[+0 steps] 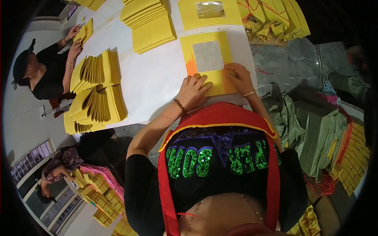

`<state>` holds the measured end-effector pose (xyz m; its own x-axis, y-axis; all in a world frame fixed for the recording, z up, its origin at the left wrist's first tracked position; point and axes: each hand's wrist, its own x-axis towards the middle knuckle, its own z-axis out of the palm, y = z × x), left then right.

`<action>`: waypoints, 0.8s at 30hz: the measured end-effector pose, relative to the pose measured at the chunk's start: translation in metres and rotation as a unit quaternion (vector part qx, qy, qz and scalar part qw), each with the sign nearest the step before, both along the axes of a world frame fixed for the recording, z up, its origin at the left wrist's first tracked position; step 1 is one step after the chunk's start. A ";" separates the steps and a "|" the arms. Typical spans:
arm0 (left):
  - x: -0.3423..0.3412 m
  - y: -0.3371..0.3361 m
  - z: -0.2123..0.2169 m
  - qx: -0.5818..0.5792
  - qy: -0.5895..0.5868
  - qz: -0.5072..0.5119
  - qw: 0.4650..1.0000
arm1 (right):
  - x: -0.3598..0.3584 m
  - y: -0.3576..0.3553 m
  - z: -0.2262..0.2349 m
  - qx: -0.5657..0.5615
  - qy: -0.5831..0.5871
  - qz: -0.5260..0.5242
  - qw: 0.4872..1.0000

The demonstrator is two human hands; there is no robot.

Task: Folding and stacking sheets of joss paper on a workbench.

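Note:
A yellow paper sheet (217, 39) with a silver foil square (208, 56) lies before me at the table's near right corner. Orange colour marks its left and right sides. My left hand (191, 91) rests on the sheet's near left part, palm down, with bent fingers slightly apart and the thumb hidden. At the right side of the foil, my right hand (240, 78) has its fingers closed in a pinch on the sheet's edge. Just beyond lies another yellow sheet (189, 15) with a silver foil patch (210, 10).
Stacks of yellow paper (153, 35) and folded yellow bundles (94, 104) stand on the white table (151, 84). A person (47, 70) handles yellow paper at the far left; another person (61, 167) is lower left. Green sacks (311, 129) stand at my right.

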<state>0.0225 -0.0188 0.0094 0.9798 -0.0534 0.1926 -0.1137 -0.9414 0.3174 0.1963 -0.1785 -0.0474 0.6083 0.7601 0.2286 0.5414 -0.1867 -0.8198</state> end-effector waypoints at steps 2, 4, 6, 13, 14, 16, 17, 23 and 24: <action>0.001 0.003 0.005 -0.027 0.005 -0.004 1.000 | 0.000 -0.001 -0.007 0.038 0.180 -0.014 0.983; 0.001 0.010 0.012 -0.052 0.012 -0.007 0.999 | -0.002 0.001 -0.005 0.049 0.247 -0.031 0.967; 0.004 0.020 0.015 -0.167 0.035 -0.016 0.985 | -0.001 0.001 -0.003 0.061 0.315 -0.047 0.946; 0.012 0.023 -0.003 -0.339 0.105 0.146 0.924 | 0.008 0.001 -0.008 0.062 0.361 -0.047 0.929; 0.013 0.025 -0.004 -0.339 0.106 0.146 0.923 | 0.009 0.000 -0.012 0.056 0.345 -0.045 0.936; 0.015 0.028 -0.004 -0.423 0.149 0.194 0.872 | 0.009 0.001 -0.011 0.050 0.340 -0.039 0.938; 0.015 0.029 -0.006 -0.437 0.152 0.205 0.863 | 0.009 0.001 -0.011 0.045 0.335 -0.034 0.940; 0.014 0.033 -0.018 -0.502 0.126 0.213 0.828 | 0.002 0.005 -0.009 0.054 0.343 -0.119 0.930; 0.015 0.033 -0.018 -0.503 0.126 0.212 0.828 | 0.003 0.004 -0.012 0.054 0.342 -0.120 0.930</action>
<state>0.0376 0.0141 -0.0084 0.8851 0.3698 -0.2826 0.3486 -0.1245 0.9290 0.1993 -0.1750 -0.0596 0.7884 0.5791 -0.2075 -0.1612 -0.1310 -0.9782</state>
